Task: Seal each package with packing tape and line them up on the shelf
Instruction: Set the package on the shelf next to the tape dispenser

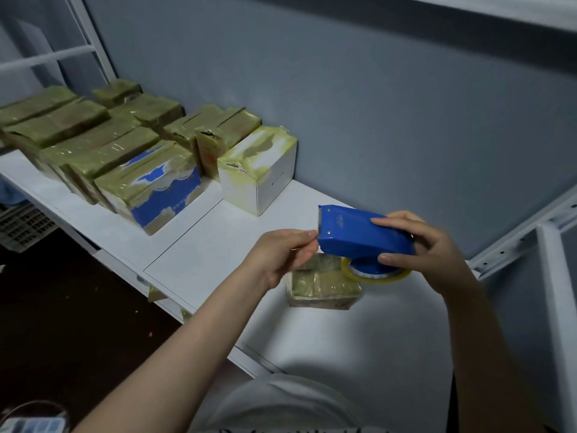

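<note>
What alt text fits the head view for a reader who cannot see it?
A right hand holds a blue tape dispenser over a small taped package on a white shelf, while the left hand pinches at its toothed blade end. More taped packages sit farther left.

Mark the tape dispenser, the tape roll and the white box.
tape dispenser (359, 234), head view, on its blue body.
tape roll (379, 278), head view, on its yellowish front edge.
white box (276, 179), head view, on its bare right side.
</note>
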